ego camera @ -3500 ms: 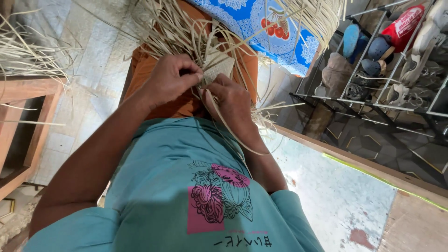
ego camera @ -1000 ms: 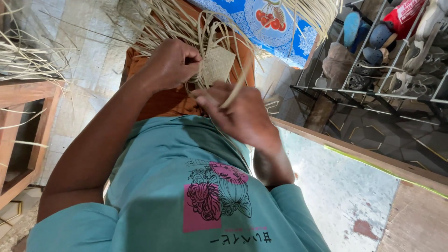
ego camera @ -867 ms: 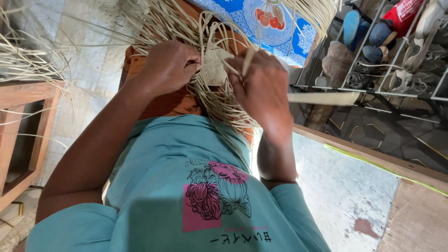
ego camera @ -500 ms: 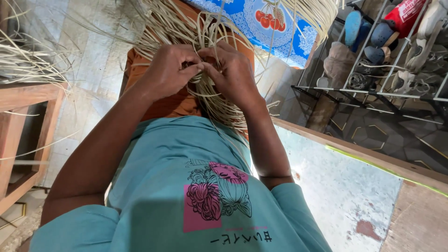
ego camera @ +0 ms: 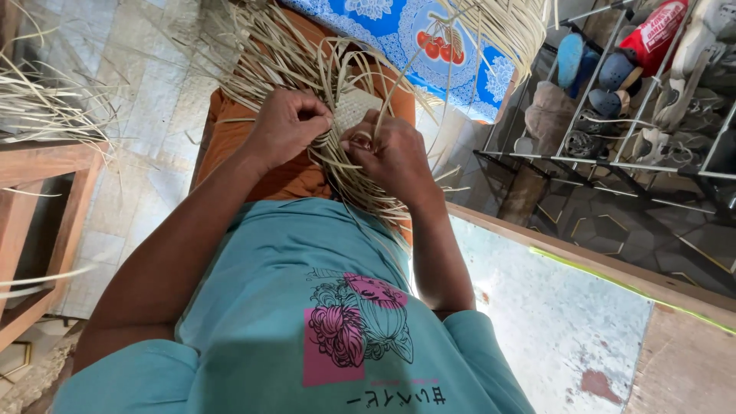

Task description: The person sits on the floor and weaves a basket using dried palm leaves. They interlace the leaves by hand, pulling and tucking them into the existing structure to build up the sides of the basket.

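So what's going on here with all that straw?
A person is weaving pale straw strips on their lap. The left hand pinches strips against a small woven patch, and the right hand grips strips beside it. Loose ends fan out over the orange cloth on the lap. A shoe rack stands nearby.

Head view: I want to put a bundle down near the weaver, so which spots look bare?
Bare: the pale tiled floor between the wooden frame and the orange lap, and the light slab beside the right elbow. Crowded: the lap, where left hand and right hand grip the woven strips, and the shoe rack.
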